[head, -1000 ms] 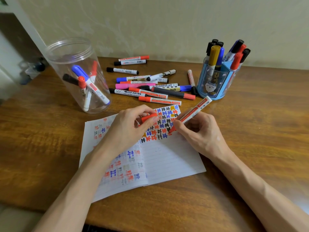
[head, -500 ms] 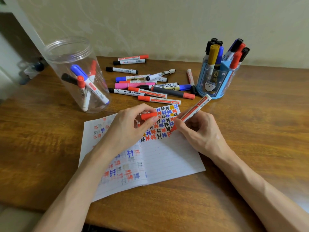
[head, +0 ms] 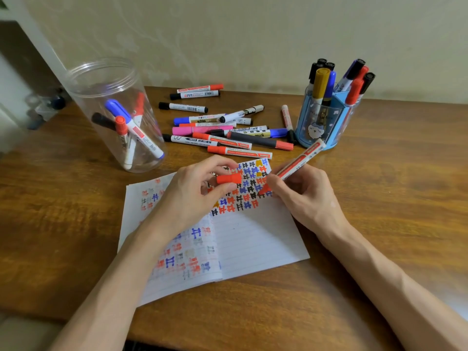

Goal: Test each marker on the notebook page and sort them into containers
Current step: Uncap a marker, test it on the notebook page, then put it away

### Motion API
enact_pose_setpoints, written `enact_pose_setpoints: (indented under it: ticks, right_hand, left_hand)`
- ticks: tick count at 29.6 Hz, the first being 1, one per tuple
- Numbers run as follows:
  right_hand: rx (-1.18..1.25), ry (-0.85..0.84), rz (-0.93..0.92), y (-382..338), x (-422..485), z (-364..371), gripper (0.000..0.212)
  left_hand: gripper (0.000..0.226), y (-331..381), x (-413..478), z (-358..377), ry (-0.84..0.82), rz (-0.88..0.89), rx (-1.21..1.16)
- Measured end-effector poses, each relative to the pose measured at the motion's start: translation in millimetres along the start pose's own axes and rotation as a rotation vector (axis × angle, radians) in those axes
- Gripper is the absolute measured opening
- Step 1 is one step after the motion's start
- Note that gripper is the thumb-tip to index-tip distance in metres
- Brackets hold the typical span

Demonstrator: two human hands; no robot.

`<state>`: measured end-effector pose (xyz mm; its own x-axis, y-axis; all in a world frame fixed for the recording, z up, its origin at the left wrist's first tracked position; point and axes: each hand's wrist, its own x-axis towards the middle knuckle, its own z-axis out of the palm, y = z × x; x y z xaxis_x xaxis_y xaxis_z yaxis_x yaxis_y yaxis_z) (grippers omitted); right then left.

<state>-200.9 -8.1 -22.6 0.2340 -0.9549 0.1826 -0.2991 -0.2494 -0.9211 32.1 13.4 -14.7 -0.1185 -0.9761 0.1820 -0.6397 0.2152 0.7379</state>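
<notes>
While the right hand (head: 305,198) holds a red marker (head: 300,162) with its grip closed tight round the white body, the red tip points down at the top of the right page of the notebook (head: 255,239), in among rows of little red, blue, black and yellow marks. I cannot tell if the tip touches the paper. The left hand (head: 192,196) sits over the middle of the notebook, and its grip pinches the red cap (head: 229,179) between thumb and fingers, near the marker tip but apart from it. The notebook lies open and flat on the brown wooden bench (head: 392,198), with more faint marks on the left page. Behind the notebook, a bunch of loose markers (head: 235,142) lies on the bench in red, black, blue, pink and gray. To the left stands a tall clear jar (head: 101,79) with a few markers inside, with blue, red and black caps. To the right stands a blue cup (head: 316,129) with a little cartoon animal on it, and many markers stand up in it with black, yellow, blue and red caps. The back end of the red marker points up toward that blue cup. A pale wall (head: 253,34) is behind the bench.
</notes>
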Motion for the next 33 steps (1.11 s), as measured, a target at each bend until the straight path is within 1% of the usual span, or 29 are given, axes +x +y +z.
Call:
enact_pose_setpoints:
  ticks: [3,5,9,12,16,19,20,23,24,28,33]
  right_hand:
    - [0.144,0.067,0.026,-3.3,-1.2,-2.1,0.015]
    - [0.211,0.073,0.038,-3.6,-2.6,-3.2,0.018]
    - [0.267,0.062,0.064,-5.3,-3.5,-2.5,0.023]
    - [0.278,0.041,0.053,-8.1,-3.3,-2.6,0.028]
    - [0.249,-0.048,-0.009,-8.5,-4.8,-2.3,0.020]
    - [0.300,-0.102,0.001,-8.7,-6.1,-2.8,0.019]
    - [0.309,-0.103,0.012,-8.3,-5.7,-3.3,0.018]
    - [0.323,-0.083,0.047,-8.4,-4.2,-4.1,0.030]
    - [0.318,-0.089,0.045,-8.8,-4.1,-3.7,0.030]
    - [0.313,-0.102,-0.001,-12.6,-7.0,3.1,0.025]
    - [0.317,-0.061,-0.074,-14.5,-9.4,8.7,0.029]
  left_hand:
    - [0.031,1.3,-2.2,0.7,0.012,-0.001,-0.034]
    - [0.029,2.3,-2.5,1.7,0.021,0.008,-0.038]
    - [0.028,5.9,-2.4,0.6,0.014,0.027,-0.044]
    - [0.031,10.9,-1.8,-0.1,0.005,0.044,-0.057]
    - [0.029,14.6,-0.9,0.3,0.004,0.058,-0.078]
    - [0.027,13.3,-1.1,1.6,-0.019,0.062,-0.056]
    - [0.027,12.8,-1.2,1.4,-0.031,0.054,-0.067]
    - [0.031,12.5,-1.4,1.0,-0.056,0.035,-0.120]
    - [0.032,13.1,-1.7,1.0,-0.053,0.040,-0.125]
    - [0.033,15.9,-3.2,0.5,-0.033,0.056,-0.176]
    - [0.024,17.5,-6.2,1.5,0.016,0.078,-0.218]
